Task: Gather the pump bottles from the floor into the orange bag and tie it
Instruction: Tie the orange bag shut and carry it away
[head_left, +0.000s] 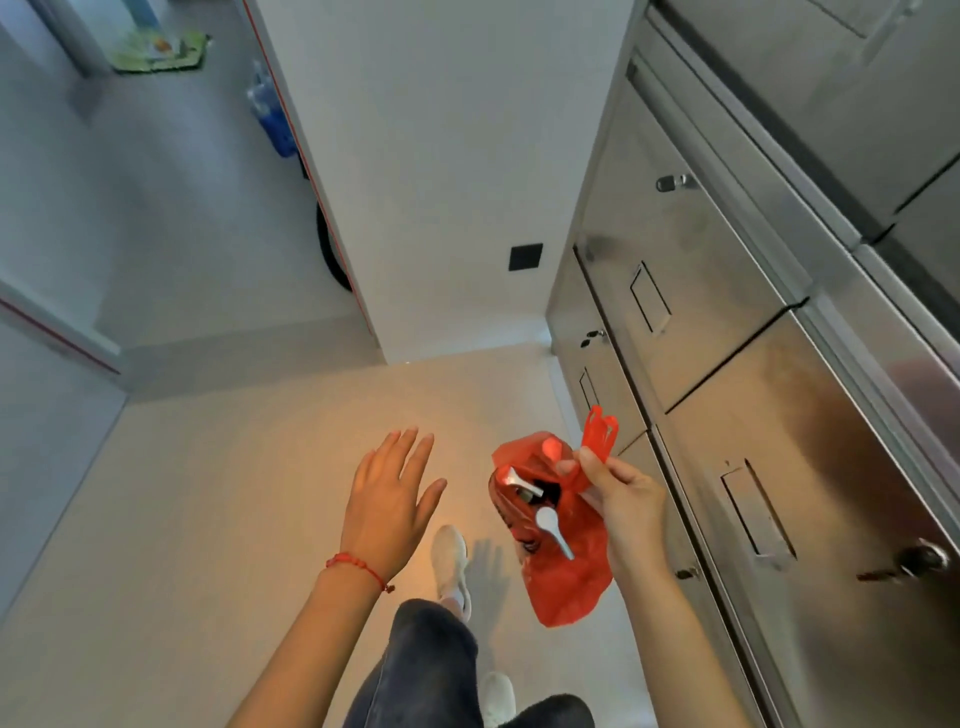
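Note:
An orange plastic bag (569, 577) hangs above the floor at the lower middle, its mouth open and its handles sticking up. My right hand (621, 493) pinches it by one handle. Inside the bag I see pump bottles: a silver pump head on a dark bottle (524, 486) near the top and a white pump head (551, 525) below it. My left hand (387, 501) hovers to the left of the bag with its fingers spread, holding nothing. A red string bracelet circles that wrist.
Steel cabinets with locks and recessed handles (737, 364) line the right side, close to the bag. A white wall corner (441, 208) stands ahead. My legs and white shoes (451, 558) are on the beige floor (218, 519) below the hands.

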